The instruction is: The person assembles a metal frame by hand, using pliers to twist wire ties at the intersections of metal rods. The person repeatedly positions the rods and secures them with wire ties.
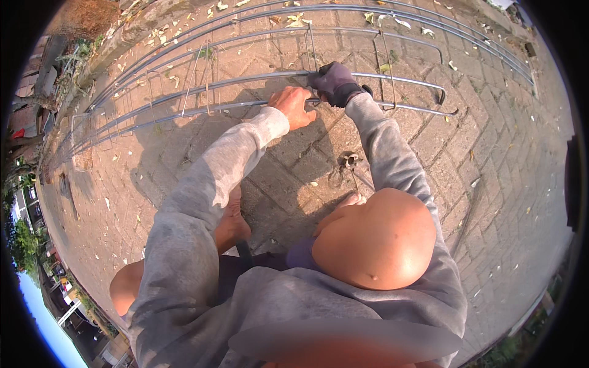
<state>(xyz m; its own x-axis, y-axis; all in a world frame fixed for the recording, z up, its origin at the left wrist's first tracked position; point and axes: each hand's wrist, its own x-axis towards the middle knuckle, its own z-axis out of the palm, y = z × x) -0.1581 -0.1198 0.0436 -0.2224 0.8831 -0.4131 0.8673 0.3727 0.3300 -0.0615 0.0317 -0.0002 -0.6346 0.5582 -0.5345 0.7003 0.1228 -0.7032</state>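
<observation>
A long reinforcing-bar cage [245, 78] lies across the paving ahead of me, its lengthwise bars crossed by thin rectangular stirrups [382, 67]. My bare left hand [294, 105] is on the nearest bar [236, 105], with its fingers curled over it. Just right of it, my right hand [333, 83], in a dark glove, is closed at the cage between the two nearer bars. A stirrup's upright [311, 52] runs down to the glove. What the gloved fingers grip is hidden. The hands almost touch.
More long steel bars [423, 21] lie beyond the cage. Hooked bar ends [442, 97] stick out on the right. A small bundle of thin wire [348, 161] lies on the brick paving [288, 178] near my foot. Dry leaves are scattered around. Clutter [37, 92] lines the far left.
</observation>
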